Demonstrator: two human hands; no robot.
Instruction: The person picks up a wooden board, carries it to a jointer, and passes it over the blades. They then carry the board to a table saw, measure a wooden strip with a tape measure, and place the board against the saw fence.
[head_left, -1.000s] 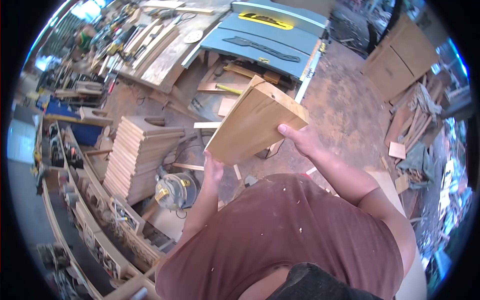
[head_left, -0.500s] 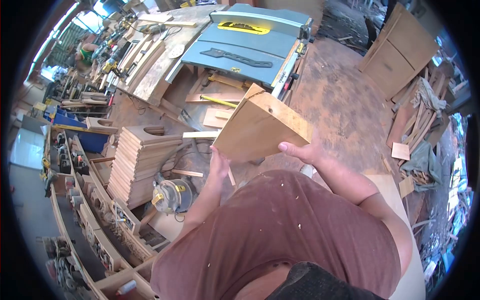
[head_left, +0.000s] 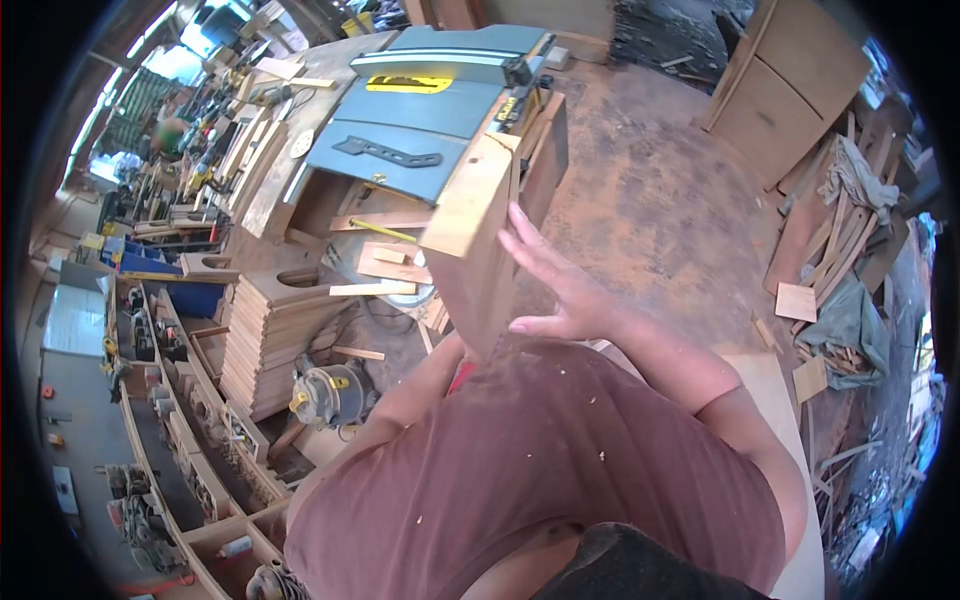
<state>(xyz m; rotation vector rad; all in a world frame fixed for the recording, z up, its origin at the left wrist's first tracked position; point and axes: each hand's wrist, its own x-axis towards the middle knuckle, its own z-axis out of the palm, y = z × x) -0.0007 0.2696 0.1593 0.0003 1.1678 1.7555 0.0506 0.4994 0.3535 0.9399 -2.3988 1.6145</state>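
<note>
Thick tan rectangular wooden block (head_left: 472, 205) tilts beside and touches the right hand's (head_left: 568, 298) spread fingers (head_left: 535, 257); left hand's (head_left: 451, 357) fingers hidden, state unclear

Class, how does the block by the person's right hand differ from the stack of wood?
The block has smooth, broad faces; the stack has ridged, layered sides.
The block's visible faces have no large cutout; the stack's top has a rounded one.
The block is touched by the right hand; the stack is untouched.
Both are wooden.
</note>
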